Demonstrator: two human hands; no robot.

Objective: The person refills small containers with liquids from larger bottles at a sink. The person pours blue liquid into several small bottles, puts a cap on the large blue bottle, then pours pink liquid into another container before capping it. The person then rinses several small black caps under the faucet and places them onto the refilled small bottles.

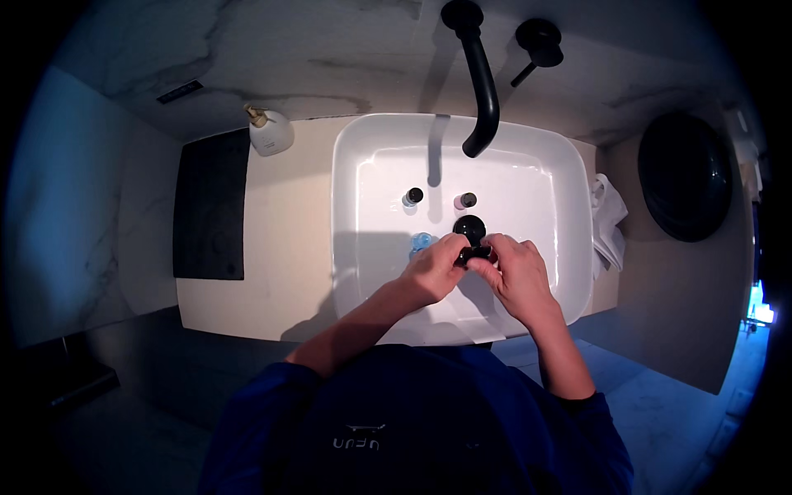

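Above a white basin [513, 167], my left hand [436, 269] and my right hand [516, 269] meet around a small dark object [474, 255], perhaps a bottle or cap; fingers hide part of it. Just beyond the fingertips is a round, glossy black drain cover [469, 229]. Farther back in the basin are two small containers with dark tops, a bluish one [413, 197] to the left and a pinkish one [466, 200] to the right. Clear blue items [421, 241] lie left of my left hand, partly hidden by it.
A black wall spout [484, 93] reaches over the basin, with its lever handle [539, 43] to the right. On the counter [284, 247] stand a white pump bottle [271, 133] and a black mat or tray [211, 207]. White cloth or bag [609, 223] hangs against the basin's right side.
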